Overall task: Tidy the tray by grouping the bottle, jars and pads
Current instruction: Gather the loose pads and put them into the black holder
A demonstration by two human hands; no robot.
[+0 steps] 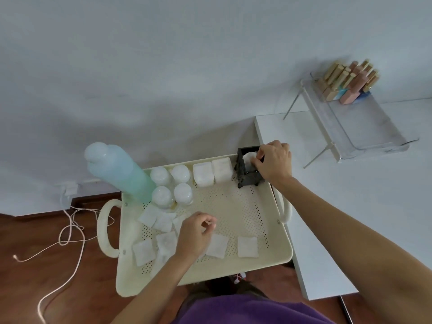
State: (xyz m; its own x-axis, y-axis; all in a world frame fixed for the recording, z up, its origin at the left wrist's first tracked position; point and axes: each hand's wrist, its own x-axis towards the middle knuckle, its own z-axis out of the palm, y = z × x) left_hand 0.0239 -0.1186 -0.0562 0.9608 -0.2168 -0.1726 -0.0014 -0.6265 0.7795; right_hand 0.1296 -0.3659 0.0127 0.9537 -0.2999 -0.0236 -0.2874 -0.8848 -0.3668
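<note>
A cream perforated tray (243, 206) holds a tall pale-blue bottle (121, 174) at its far left corner. Beside the bottle stand several round white-lidded jars (171, 185) and two square white jars (212, 173). Square white pads (217, 245) lie scattered over the tray's near half, some overlapping at the left. A black open holder (246, 170) stands at the far right corner. My right hand (273, 162) is at the holder's top, fingers pinched on a white pad inside it. My left hand (195, 232) hovers over the near pads, fingers loosely curled, holding nothing that I can see.
The tray sits on a cart with looped side handles (105, 228) over a wooden floor with a trailing cable (67, 235). A white table (315, 206) adjoins on the right, bearing a clear organiser (364, 127) with small bottles.
</note>
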